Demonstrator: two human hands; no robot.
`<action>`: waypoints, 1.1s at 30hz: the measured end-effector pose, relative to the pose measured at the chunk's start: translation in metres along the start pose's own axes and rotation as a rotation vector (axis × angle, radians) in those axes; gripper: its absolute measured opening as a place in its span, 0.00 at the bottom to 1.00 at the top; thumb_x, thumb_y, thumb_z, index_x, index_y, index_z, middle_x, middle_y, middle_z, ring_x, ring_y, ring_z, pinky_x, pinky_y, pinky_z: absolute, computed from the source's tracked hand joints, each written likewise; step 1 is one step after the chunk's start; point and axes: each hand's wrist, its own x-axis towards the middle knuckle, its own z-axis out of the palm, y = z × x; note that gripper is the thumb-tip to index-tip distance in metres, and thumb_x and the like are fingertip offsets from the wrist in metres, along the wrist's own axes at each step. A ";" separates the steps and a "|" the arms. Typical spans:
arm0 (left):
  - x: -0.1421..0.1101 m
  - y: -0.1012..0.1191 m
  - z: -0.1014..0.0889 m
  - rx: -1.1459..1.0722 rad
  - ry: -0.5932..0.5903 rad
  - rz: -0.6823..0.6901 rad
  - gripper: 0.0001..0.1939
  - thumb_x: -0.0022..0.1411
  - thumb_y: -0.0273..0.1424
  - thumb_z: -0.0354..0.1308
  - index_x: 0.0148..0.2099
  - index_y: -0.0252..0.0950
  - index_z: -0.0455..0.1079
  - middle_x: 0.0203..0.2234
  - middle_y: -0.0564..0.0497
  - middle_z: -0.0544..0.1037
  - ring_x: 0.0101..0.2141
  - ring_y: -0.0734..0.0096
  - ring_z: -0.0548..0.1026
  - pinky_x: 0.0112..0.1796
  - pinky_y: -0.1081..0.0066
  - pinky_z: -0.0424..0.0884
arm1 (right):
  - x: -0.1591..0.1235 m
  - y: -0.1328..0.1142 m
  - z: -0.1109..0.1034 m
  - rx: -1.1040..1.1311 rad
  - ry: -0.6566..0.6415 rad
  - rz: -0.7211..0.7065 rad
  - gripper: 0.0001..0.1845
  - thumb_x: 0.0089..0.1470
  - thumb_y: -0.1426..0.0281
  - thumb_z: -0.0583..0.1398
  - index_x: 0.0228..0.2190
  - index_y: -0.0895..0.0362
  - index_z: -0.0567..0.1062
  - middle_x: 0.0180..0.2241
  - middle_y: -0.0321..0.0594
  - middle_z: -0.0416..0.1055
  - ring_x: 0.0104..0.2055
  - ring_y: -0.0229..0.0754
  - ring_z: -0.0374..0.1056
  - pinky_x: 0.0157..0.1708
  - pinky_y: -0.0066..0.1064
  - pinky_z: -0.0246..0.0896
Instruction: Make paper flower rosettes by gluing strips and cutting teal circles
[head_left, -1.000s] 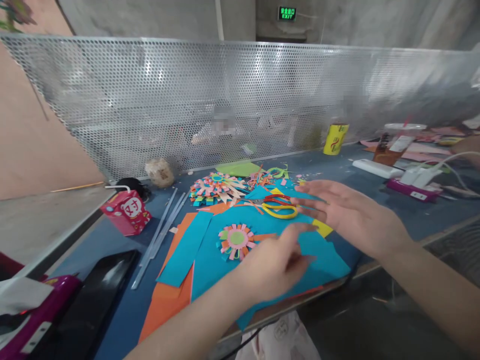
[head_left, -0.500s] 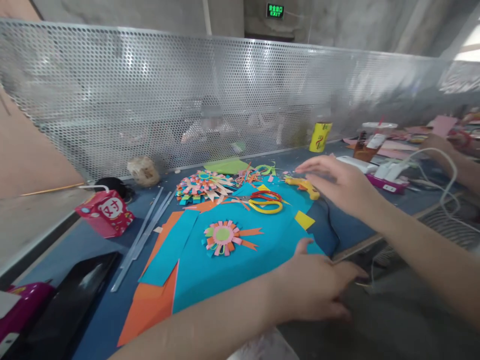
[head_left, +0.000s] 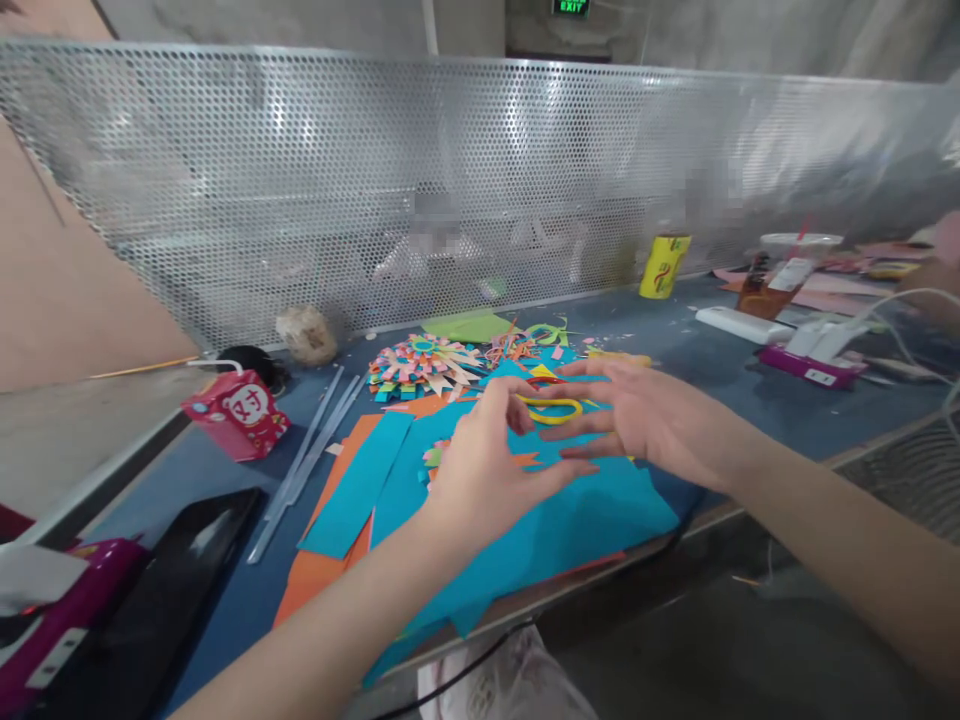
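My left hand (head_left: 480, 470) hovers over blue paper sheets (head_left: 600, 510), fingers curled and thumb stretched away, with nothing in it. It partly hides a small paper rosette (head_left: 433, 458) in orange, pink and green. Facing it, my right hand (head_left: 645, 410) has its fingers spread and is empty. Between the hands show scissors (head_left: 559, 411) with yellow and red handles, lying on the paper. Behind the right hand, only the top of a yellow glue gun (head_left: 621, 358) is visible. Orange paper (head_left: 307, 580) and a blue strip (head_left: 356, 490) lie to the left.
Finished-looking rosettes (head_left: 420, 365) pile up at the back. Glue sticks (head_left: 307, 455), a pink drink carton (head_left: 236, 412) and a black phone (head_left: 165, 590) lie left. A yellow can (head_left: 664, 266), a drink cup (head_left: 780, 275) and a power strip (head_left: 814, 365) stand right. A perforated metal screen (head_left: 300, 200) borders the table.
My left hand has risen from the table's front edge to above the rosette. My right hand has moved down and left from beside the glue gun. The view has shifted slightly.
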 end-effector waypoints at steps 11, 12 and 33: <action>0.002 -0.008 -0.022 -0.571 -0.028 -0.408 0.25 0.45 0.30 0.65 0.46 0.35 0.61 0.22 0.54 0.77 0.19 0.76 0.73 0.20 0.78 0.65 | -0.001 0.002 0.008 0.139 -0.091 -0.110 0.18 0.57 0.60 0.47 0.46 0.55 0.60 0.57 0.51 0.55 0.48 0.52 0.66 0.42 0.48 0.66; 0.003 -0.011 -0.026 -0.593 -0.009 -0.405 0.25 0.45 0.30 0.65 0.46 0.35 0.62 0.22 0.53 0.78 0.21 0.75 0.74 0.22 0.78 0.67 | -0.001 0.002 0.006 0.147 -0.084 -0.112 0.18 0.57 0.60 0.47 0.46 0.55 0.60 0.57 0.51 0.55 0.48 0.53 0.66 0.41 0.48 0.67; 0.011 -0.079 -0.075 0.412 -0.249 -0.367 0.24 0.46 0.39 0.58 0.46 0.35 0.65 0.33 0.47 0.74 0.33 0.61 0.72 0.31 0.68 0.66 | 0.099 0.053 0.025 -1.298 -0.188 -0.232 0.13 0.53 0.76 0.53 0.41 0.57 0.71 0.41 0.44 0.72 0.45 0.49 0.66 0.44 0.43 0.57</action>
